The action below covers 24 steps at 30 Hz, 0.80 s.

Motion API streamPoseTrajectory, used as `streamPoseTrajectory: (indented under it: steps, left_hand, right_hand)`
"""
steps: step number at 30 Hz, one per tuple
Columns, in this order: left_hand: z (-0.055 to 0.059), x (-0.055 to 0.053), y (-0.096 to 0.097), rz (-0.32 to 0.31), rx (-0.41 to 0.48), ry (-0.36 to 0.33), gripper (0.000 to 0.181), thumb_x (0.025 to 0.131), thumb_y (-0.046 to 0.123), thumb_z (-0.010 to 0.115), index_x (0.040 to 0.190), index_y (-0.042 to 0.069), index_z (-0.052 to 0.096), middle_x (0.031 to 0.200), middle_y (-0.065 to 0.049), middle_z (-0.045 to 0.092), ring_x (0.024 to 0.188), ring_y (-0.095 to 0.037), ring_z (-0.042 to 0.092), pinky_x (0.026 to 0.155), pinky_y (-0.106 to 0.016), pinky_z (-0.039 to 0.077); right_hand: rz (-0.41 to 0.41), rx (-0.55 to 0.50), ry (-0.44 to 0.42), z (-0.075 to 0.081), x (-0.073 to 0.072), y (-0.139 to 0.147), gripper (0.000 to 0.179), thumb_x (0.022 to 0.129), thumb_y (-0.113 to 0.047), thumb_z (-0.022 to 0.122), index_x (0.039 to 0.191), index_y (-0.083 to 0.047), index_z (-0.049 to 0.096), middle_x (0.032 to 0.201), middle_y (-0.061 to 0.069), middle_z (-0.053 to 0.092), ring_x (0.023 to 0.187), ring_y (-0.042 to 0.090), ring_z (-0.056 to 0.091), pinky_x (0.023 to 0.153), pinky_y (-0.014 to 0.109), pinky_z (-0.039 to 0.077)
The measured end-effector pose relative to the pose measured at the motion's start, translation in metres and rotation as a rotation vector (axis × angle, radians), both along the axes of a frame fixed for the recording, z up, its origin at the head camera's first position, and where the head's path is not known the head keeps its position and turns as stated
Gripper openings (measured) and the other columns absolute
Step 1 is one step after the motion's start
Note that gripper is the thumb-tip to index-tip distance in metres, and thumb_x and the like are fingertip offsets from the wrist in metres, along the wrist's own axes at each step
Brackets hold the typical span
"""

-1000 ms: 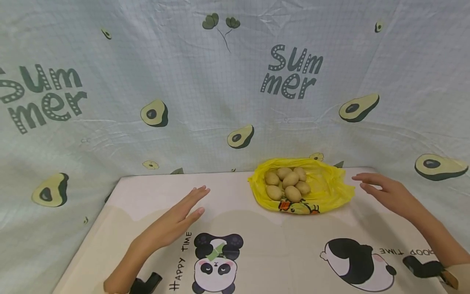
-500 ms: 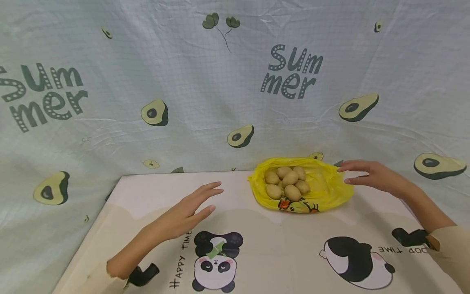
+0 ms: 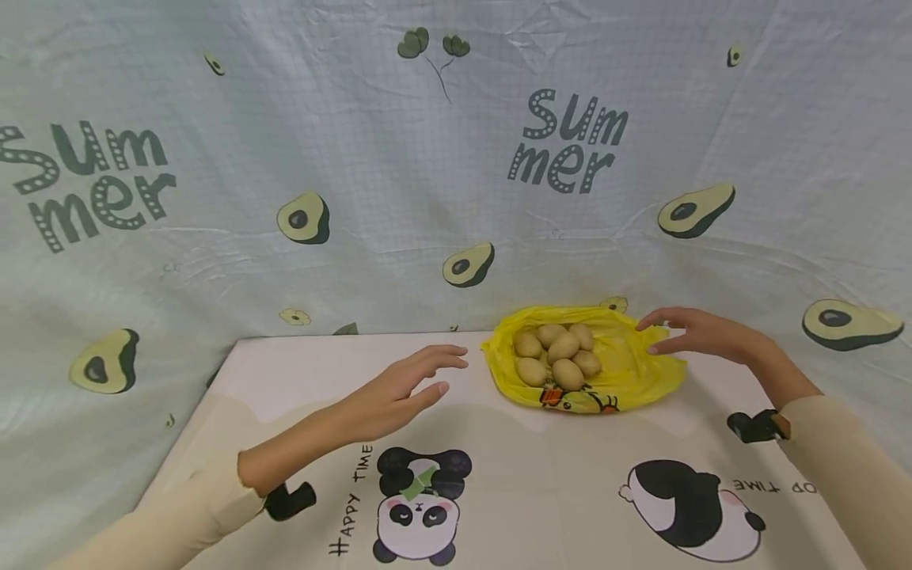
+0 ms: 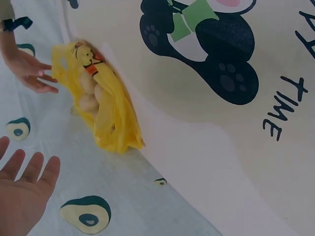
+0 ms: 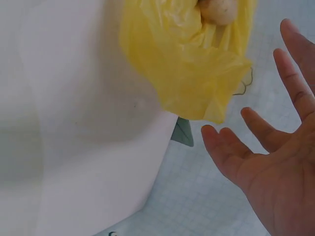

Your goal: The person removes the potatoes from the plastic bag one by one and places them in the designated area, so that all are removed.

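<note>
A yellow plastic bag (image 3: 634, 372) with a cartoon print lies at the back of the table, its mouth spread wide. Several oval, tan potatoes (image 3: 563, 346) are heaped in its left part. My right hand (image 3: 705, 336) is raised at the bag's right end, fingers spread and slightly bent, overlapping the bag's edge in the head view. In the right wrist view a gap shows between the fingertips and the bag (image 5: 192, 73). My left hand (image 3: 392, 396) hovers left of the bag over the table, fingers extended, holding nothing.
The table (image 3: 527, 491) has a cloth printed with pandas and lettering. Behind it hangs a pale curtain (image 3: 399, 174) with avocado prints, close to the bag's far side. A black wrist camera (image 3: 288, 500) sits under my left wrist, another (image 3: 754, 426) under my right.
Both hands have moved inward toward the bag, the left rightward and slightly up, the right leftward until it overlaps the bag's edge. The bag and potatoes have stayed put.
</note>
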<state>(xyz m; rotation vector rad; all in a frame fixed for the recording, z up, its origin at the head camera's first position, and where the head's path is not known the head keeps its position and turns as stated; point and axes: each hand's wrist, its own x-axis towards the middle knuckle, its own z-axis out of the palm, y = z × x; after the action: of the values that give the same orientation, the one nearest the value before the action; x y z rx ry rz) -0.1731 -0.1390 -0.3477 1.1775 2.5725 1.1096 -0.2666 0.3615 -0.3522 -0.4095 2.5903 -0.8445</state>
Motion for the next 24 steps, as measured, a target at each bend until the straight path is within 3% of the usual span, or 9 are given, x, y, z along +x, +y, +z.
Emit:
streamPoseTrajectory:
  steps: [7, 13, 19, 24]
  left_hand:
    - [0.004, -0.008, 0.024, -0.084, 0.015, -0.078, 0.037, 0.109, 0.023, 0.045, 0.144, 0.013, 0.052, 0.154, -0.003, 0.046, 0.138, -0.02, 0.047, 0.107, -0.041, 0.047]
    - [0.008, -0.008, 0.039, -0.115, 0.01, -0.118, 0.038, 0.109, 0.024, 0.043, 0.145, 0.014, 0.052, 0.152, -0.001, 0.049, 0.134, -0.018, 0.05, 0.106, -0.038, 0.047]
    - [0.009, -0.008, 0.043, -0.113, 0.023, -0.14, 0.037, 0.11, 0.023, 0.042, 0.143, 0.013, 0.053, 0.15, -0.001, 0.051, 0.133, -0.018, 0.051, 0.107, -0.04, 0.046]
    - [0.006, -0.011, 0.046, -0.118, 0.07, -0.142, 0.035, 0.11, 0.02, 0.042, 0.141, 0.01, 0.055, 0.147, -0.003, 0.054, 0.134, -0.023, 0.051, 0.111, -0.043, 0.043]
  right_hand:
    - [-0.027, -0.014, -0.154, -0.012, -0.017, 0.006, 0.055, 0.097, -0.037, 0.069, 0.138, -0.004, 0.053, 0.153, 0.03, 0.035, 0.135, 0.05, 0.037, 0.107, 0.067, 0.038]
    - [-0.033, -0.008, -0.254, -0.029, -0.024, 0.019, 0.049, 0.098, -0.037, 0.068, 0.132, -0.003, 0.058, 0.152, 0.031, 0.034, 0.132, 0.045, 0.044, 0.108, 0.063, 0.04]
    - [-0.056, -0.076, -0.23, -0.046, -0.023, 0.035, 0.036, 0.099, -0.03, 0.067, 0.123, -0.004, 0.064, 0.144, 0.024, 0.045, 0.122, 0.031, 0.054, 0.106, 0.05, 0.047]
    - [-0.12, -0.097, -0.154, -0.056, -0.017, 0.043, 0.035, 0.097, -0.027, 0.069, 0.123, -0.004, 0.068, 0.144, 0.026, 0.048, 0.12, 0.03, 0.055, 0.101, 0.044, 0.052]
